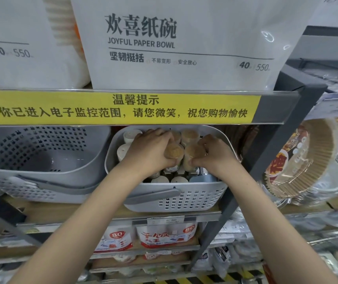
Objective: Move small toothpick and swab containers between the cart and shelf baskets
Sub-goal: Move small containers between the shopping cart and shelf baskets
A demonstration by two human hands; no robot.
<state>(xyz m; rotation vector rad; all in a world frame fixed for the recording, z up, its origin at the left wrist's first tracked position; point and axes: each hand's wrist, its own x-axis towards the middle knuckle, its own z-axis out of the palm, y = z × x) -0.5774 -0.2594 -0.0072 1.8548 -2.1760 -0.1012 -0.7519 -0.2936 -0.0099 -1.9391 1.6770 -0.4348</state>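
Shelf level, left to right.

Grey perforated basket [41, 160]: one, on the wooden shelf, nothing visible inside.

White perforated basket [176, 197]: one, just beside the grey one, grey handle folded down at its front. Contents: white-capped containers [130, 135], at least four visible (two at the left wall, two at the front); further toothpick containers at the back, count unclear.

Left hand [149, 152]: fingers curled round one clear toothpick container [174, 151], held inside the white basket.

Right hand [213, 154]: fingers curled round a second toothpick container [192, 153], touching the first.

Paper liner packs [301, 160]: stacked at the right, count unclear.

Above: two white bags; the nearer paper bowl bag [184, 42] reads "JOYFUL PAPER BOWL", "40", "550". Yellow notice strip [121, 108]: one, Chinese text.

Below: packs marked "80" [118, 235], two visible; price tag reading unclear.
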